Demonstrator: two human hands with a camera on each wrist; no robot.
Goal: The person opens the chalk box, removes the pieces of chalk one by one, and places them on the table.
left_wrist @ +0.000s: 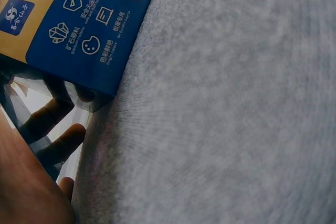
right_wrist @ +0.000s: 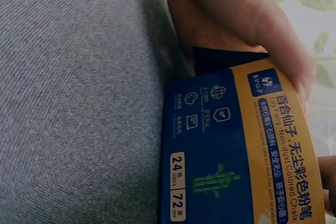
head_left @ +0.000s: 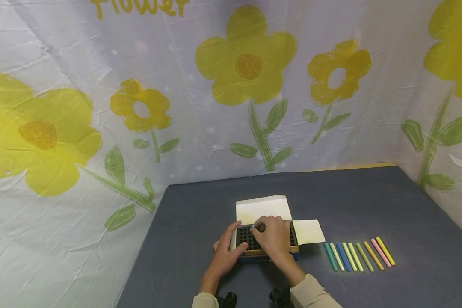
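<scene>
A blue and yellow chalk box (head_left: 254, 258) stands on the dark table with its white lid (head_left: 263, 208) folded back. Inside is a black insert (head_left: 244, 238) with rows of holes. My left hand (head_left: 225, 256) grips the box's left end, thumb over the front edge and fingers along the side. Above the insert my right hand (head_left: 274, 237) pinches a small piece of chalk (head_left: 253, 226), of which only a pale bluish tip shows. The printed box front (left_wrist: 89, 30) fills part of the left wrist view. In the right wrist view the right hand (right_wrist: 241, 19) is over the box (right_wrist: 210, 145).
Right of the box, several chalk sticks (head_left: 344, 257) lie in a row, green, blue, pale yellow, orange, pink and yellow. A white side flap (head_left: 309, 231) sticks out between box and row. Flower-printed sheets (head_left: 200, 128) hang behind the table (head_left: 200, 205).
</scene>
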